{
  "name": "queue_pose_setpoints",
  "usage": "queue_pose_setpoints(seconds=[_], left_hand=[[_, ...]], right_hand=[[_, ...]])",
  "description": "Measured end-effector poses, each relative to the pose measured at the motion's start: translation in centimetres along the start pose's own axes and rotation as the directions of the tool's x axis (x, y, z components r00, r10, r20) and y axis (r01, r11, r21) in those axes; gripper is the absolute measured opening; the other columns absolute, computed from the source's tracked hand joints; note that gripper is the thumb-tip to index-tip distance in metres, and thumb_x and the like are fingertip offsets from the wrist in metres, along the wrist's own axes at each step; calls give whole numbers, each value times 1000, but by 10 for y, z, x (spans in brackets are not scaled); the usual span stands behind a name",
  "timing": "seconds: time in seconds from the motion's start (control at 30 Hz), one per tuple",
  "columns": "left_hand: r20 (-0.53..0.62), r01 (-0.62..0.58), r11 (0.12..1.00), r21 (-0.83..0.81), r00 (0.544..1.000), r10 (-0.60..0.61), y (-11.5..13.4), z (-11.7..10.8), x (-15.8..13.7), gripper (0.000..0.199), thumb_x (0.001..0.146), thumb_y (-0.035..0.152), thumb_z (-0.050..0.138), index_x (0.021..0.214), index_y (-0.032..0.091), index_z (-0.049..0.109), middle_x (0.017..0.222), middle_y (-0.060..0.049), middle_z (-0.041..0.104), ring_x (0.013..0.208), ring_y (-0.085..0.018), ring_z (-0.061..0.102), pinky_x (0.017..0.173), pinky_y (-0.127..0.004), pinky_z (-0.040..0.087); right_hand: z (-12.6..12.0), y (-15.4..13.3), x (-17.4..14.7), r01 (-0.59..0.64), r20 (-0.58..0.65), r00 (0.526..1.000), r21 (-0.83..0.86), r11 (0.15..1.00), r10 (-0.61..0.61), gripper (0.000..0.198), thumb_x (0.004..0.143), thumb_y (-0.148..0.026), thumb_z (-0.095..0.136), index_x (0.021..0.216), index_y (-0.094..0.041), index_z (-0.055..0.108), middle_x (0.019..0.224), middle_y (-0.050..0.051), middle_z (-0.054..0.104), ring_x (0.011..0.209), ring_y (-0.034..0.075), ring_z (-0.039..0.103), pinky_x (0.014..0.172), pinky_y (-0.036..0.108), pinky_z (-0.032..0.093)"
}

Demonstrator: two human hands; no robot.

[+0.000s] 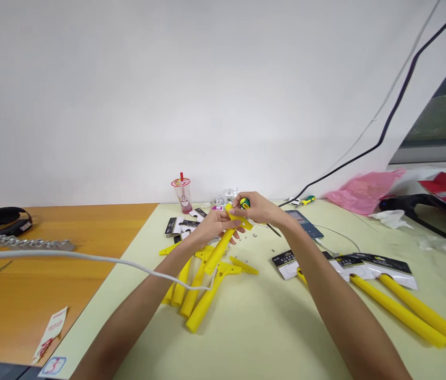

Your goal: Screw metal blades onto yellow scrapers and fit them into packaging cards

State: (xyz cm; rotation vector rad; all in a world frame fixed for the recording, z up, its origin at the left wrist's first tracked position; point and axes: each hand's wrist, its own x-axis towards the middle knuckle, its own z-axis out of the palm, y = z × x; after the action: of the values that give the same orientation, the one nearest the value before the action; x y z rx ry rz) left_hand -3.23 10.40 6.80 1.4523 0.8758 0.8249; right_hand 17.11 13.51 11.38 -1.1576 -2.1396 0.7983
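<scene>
In front of me, my left hand [217, 224] is closed round a yellow scraper [220, 252], whose handle slants down toward the table. My right hand [257, 207] pinches at the scraper's head with its fingertips. It also keeps a green-and-yellow screwdriver [245, 203] tucked in the palm, the shaft sticking out below the hand. Just below lie several yellow scrapers [202, 306], side by side with their heads away from me. A loose yellow head piece [244, 265] rests to their right. Small metal bits [255, 235] are scattered beyond the hands; their kind is too small to tell.
Left of the hands stand a lidded cup [183, 198] and packaging cards [172, 227]. To the right are a tablet [305, 226], more cards [381, 268], yellow handles [400, 311] and a pink bag [365, 192]. A white cable [88, 256] crosses before my left forearm.
</scene>
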Motion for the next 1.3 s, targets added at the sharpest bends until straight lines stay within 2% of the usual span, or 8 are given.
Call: queue_pose_setpoints(seconds=[0.13,0.37,0.67,0.87,1.0,1.1,1.2,1.3], left_hand=[[9,8,1000,21,1000,-8,1,0,-1,60,72,58,99,103,10,81,103,-19,83,73,-19,75,66,-33,66],[64,13,999,47,998,-16,2,0,-3,54,77,57,95,101,10,81,106,-20,83,71,-19,74,65,-33,64],[85,15,999,48,996,-19,9,4,-9,52,76,53,96,102,10,80,107,-21,83,74,-19,72,64,-32,61],[36,-60,993,103,998,56,11,6,-6,53,83,52,91,110,9,74,82,-12,78,63,-14,64,59,-25,51],[-124,-164,966,199,974,191,6,5,-4,72,82,48,92,138,16,62,115,-15,76,83,-18,72,60,-24,54],[-177,-333,800,498,865,470,1,2,-4,75,88,39,87,153,26,53,154,-17,60,109,-22,72,81,-33,65],[62,-504,478,719,732,678,-4,-2,-3,55,101,26,71,154,27,56,159,-18,56,129,-27,68,108,-47,60],[221,-530,283,799,697,682,-7,-6,-3,41,109,20,53,148,26,65,166,-20,52,134,-29,69,112,-51,59]], right_hand=[[-3,3,-1,-130,64,990,53,990,127,48,80,-51,86,111,-24,62,90,-2,61,52,8,42,44,25,35],[-10,3,-8,-93,174,982,128,987,70,42,82,-56,86,87,-24,58,61,-8,34,51,9,28,42,24,23],[-9,2,-7,-130,199,974,116,985,105,37,84,-54,80,86,-24,59,54,-9,34,45,9,29,40,24,22],[-10,3,-7,-126,116,987,135,983,110,44,82,-61,85,89,-24,62,55,-9,38,44,8,31,40,24,25],[-8,2,-5,-152,22,988,224,963,151,51,77,-64,91,86,-22,64,54,-10,37,44,6,27,39,23,23],[-7,3,-2,-164,-49,981,305,938,188,54,72,-65,95,83,-21,65,51,-10,35,44,6,27,39,22,23],[-9,6,0,-167,-110,971,328,930,213,57,71,-67,95,85,-20,66,52,-9,40,43,6,29,39,22,25],[-11,8,1,-173,-126,966,331,928,225,57,71,-68,95,90,-21,69,50,-9,41,41,7,32,38,23,26]])
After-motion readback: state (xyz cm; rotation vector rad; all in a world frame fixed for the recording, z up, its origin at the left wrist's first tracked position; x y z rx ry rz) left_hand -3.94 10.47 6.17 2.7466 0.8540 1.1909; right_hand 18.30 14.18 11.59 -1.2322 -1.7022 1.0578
